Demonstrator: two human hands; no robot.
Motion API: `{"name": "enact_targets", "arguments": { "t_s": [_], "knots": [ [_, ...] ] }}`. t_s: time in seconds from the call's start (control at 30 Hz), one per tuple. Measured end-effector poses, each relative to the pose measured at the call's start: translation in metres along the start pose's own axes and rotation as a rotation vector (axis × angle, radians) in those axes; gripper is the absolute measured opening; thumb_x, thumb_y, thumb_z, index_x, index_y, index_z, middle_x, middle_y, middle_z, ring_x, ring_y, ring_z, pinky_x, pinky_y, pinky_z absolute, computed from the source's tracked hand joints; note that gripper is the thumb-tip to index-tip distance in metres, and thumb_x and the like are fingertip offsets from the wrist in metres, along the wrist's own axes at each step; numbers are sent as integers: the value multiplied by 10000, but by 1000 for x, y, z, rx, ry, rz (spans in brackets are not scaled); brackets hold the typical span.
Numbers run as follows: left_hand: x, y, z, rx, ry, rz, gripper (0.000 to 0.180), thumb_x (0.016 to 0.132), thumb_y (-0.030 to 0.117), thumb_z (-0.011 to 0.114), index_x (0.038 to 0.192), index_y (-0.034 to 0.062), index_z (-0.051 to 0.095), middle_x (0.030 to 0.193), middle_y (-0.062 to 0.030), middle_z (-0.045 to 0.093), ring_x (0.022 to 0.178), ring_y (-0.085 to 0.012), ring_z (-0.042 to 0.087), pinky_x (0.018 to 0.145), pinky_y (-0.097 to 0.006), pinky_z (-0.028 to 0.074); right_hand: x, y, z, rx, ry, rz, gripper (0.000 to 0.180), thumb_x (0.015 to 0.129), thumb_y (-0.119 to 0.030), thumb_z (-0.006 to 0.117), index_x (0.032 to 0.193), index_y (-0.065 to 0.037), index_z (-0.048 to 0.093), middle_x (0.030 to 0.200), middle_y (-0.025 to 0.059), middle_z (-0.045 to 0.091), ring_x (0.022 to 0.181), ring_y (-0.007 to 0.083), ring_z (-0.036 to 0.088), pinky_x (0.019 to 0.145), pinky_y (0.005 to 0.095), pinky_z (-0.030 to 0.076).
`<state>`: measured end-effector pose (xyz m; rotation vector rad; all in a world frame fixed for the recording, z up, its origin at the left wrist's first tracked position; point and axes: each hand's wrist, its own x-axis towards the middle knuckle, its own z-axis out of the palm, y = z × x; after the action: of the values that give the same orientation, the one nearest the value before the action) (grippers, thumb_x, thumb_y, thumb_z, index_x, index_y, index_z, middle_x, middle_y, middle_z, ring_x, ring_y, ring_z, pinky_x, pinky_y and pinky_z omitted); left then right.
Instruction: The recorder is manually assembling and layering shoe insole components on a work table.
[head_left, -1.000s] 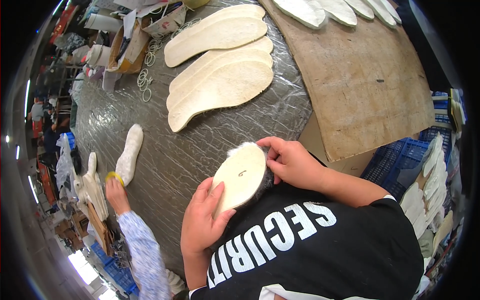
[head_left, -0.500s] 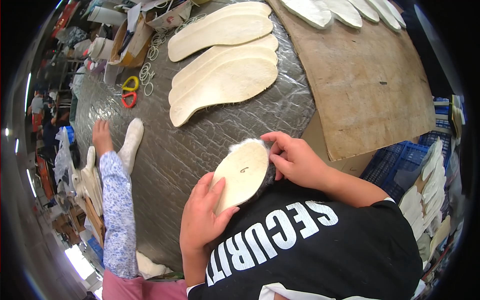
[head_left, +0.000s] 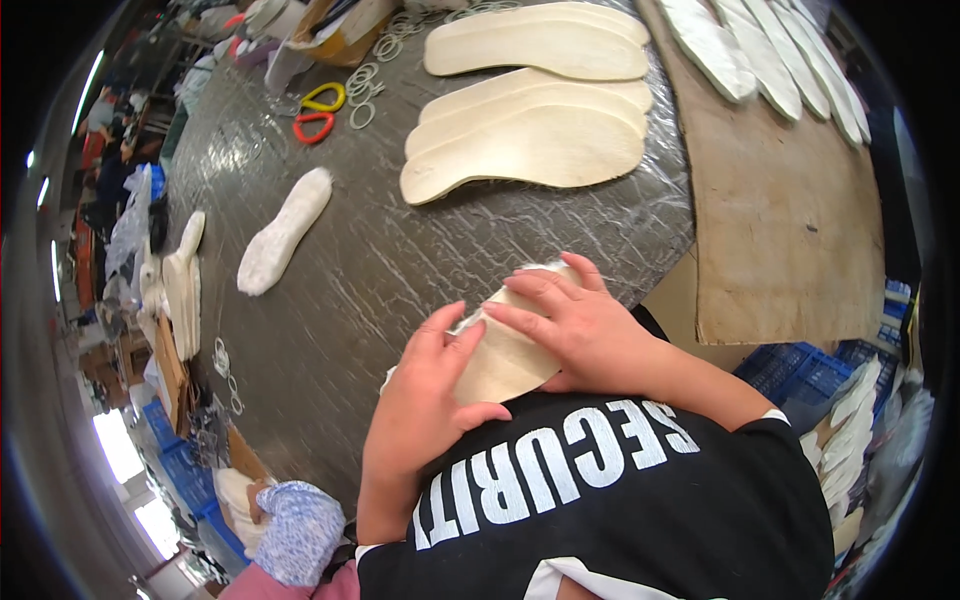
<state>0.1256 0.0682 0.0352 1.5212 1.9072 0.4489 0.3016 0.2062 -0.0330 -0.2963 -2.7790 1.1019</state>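
A cream fleece-backed insole [head_left: 505, 368] lies between my hands in front of my chest, with white pile showing along its far edge. My left hand [head_left: 422, 395] grips its left end, thumb and fingers around the near and far edges. From the right, my right hand [head_left: 590, 325] holds it, fingers spread over the top and far edge. Beyond them, cream insoles [head_left: 530, 150] lie overlapped in a fan on the dark table [head_left: 330, 360], and another overlapping group [head_left: 530, 45] is farther back. A single white fluffy insole [head_left: 285, 232] rests to the left.
Scissors with yellow and red handles [head_left: 321, 112] lie beside pale rings [head_left: 366, 85]. A brown board [head_left: 790, 230] carries white insoles [head_left: 775, 60] at the right. Blue crates [head_left: 800, 370] stand below it. A co-worker's blue-patterned sleeve [head_left: 298, 530] is at lower left, near stacked insoles [head_left: 182, 290].
The insole has tilted in my hands, and my right hand has moved from its edge onto its top. The co-worker's arm has drawn back from the fluffy insole. The view has shifted left.
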Motion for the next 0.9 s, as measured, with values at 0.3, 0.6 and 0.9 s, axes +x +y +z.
{"name": "enact_targets", "arguments": {
  "t_s": [0.3, 0.6, 0.9],
  "knots": [
    [-57, -61, -32, -306, 193, -285, 443, 731, 0, 709, 1163, -12, 613, 978, -131, 669, 876, -217, 654, 790, -312, 508, 3, -7, -10, -42, 39, 44, 915, 577, -277, 873, 1380, -150, 453, 1388, 145, 437, 1337, 334, 387, 1108, 577, 176],
    [-50, -62, -14, -916, 365, -239, 256, 869, -30, 614, 1123, -59, 601, 969, -111, 683, 911, -126, 631, 790, -258, 503, 86, -47, 23, 409, -109, -138, 410, 818, -124, 701, 1200, -46, 575, 978, 111, 632, 961, 288, 609, 886, 401, 454],
    [-77, -120, 10, -855, 339, -685, 239, 948, 158, 560, 1057, -37, 643, 838, -68, 665, 651, -107, 621, 552, -234, 495, 90, -44, 13, 814, -145, 143, 129, 902, -94, 628, 989, 0, 645, 871, 14, 636, 811, 97, 560, 763, 265, 471]
  ]
}}
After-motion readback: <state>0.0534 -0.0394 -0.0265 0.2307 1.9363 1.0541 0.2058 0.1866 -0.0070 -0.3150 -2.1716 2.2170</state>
